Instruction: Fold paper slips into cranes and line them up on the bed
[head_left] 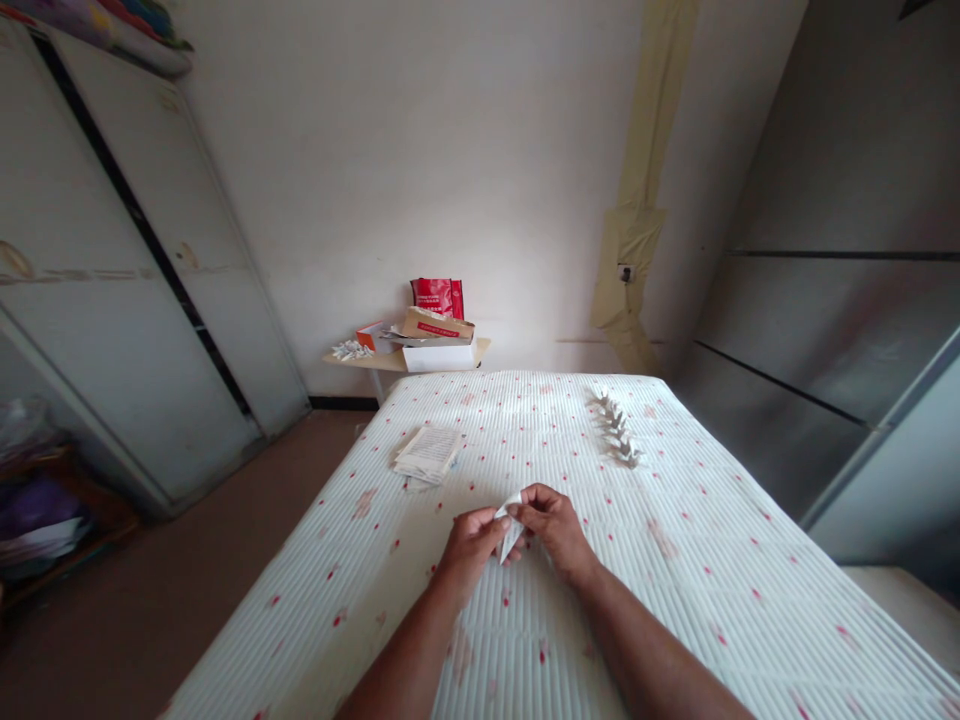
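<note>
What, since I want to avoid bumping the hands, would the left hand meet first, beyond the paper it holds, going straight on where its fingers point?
Probably the right hand, which pinches the same folded paper across from the left hand, though depth is hard to judge.

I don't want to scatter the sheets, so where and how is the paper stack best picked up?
Probably by its near edge, coming from the near side, thumb on top and fingers beneath: the paper stack lies flat, and its lower sheets jut out unevenly there.
</note>
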